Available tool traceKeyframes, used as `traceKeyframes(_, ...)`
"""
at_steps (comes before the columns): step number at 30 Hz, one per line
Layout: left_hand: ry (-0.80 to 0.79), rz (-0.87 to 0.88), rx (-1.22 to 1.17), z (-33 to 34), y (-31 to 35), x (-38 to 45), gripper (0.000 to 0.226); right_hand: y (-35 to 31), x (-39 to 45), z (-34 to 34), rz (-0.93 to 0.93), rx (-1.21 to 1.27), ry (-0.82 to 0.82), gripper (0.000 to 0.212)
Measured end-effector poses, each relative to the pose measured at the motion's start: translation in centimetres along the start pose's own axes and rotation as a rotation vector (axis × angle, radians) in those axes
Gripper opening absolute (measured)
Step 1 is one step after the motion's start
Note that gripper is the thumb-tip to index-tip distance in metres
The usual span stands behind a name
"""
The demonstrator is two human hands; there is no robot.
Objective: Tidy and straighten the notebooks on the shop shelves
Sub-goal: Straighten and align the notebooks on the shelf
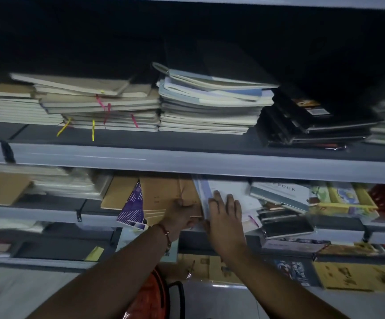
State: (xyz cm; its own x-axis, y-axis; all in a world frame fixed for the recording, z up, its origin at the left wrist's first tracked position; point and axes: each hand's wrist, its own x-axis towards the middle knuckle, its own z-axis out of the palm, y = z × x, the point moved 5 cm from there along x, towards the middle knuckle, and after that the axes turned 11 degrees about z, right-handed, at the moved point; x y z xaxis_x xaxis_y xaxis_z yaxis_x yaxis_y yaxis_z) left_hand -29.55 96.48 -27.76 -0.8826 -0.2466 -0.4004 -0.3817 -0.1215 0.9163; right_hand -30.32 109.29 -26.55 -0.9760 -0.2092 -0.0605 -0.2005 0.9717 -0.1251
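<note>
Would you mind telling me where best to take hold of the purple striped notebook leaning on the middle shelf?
Probably by its lower front corner, coming from the front and slightly left. The purple notebook stands tilted, its bottom edge overhanging the shelf lip, so that corner is free. Its right side is wedged against the brown notebooks the left hand grips.

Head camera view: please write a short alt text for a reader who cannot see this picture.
A person's left hand grips a bundle of brown kraft notebooks on the middle shelf, while the right hand presses flat against white notebooks beside them. On the shelf above, uneven stacks of beige notebooks, pale notebooks and black notebooks lie flat.
</note>
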Motion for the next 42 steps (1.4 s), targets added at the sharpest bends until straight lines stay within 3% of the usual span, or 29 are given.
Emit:
traceKeyframes(14, 0.128, 0.036, -0.045, -5.3, 1.2, -0.4, 0.016, 0.6, 0.1, 0.2, 0.104, 0.142, 0.026, 0.058)
traceKeyframes(18, 0.081, 0.072, 0.017, -8.2, 1.2, -0.6, 0.037, 0.4, -0.2, 0.2, 0.099, 0.144, 0.026, 0.058)
traceKeyframes(24, 0.088, 0.051, 0.015, -12.1, 1.8, -2.2, 0.009, 0.7, -0.4, 0.3, 0.105, 0.128, 0.009, 0.061)
traceKeyframes(32, 0.09, -0.042, -0.182, -18.1, 1.1, -4.9, 0.013, 0.2, -0.9, -0.2, 0.18, 0.101, -0.003, 0.059)
traceKeyframes(36, 0.035, -0.053, -0.193, -20.1, -0.2, -6.3, 0.009, -1.8, -2.3, -1.5, 0.086, 0.329, 0.212, 0.037)
traceKeyframes(38, 0.035, -0.067, -0.214, -20.5, -0.9, -6.8, 0.012, -3.4, -3.2, -2.4, 0.15, 0.694, 0.056, 0.027)
traceKeyframes(40, 0.006, -0.074, -0.226, -20.4, -1.5, -7.3, 0.022, -5.7, -4.0, -1.8, 0.367, 1.186, -0.41, 0.026)
traceKeyframes(42, -0.056, -0.075, -0.202, -19.9, -1.7, -8.1, 0.018, -7.5, -4.5, -1.1, 0.52, 1.491, -0.681, 0.022)
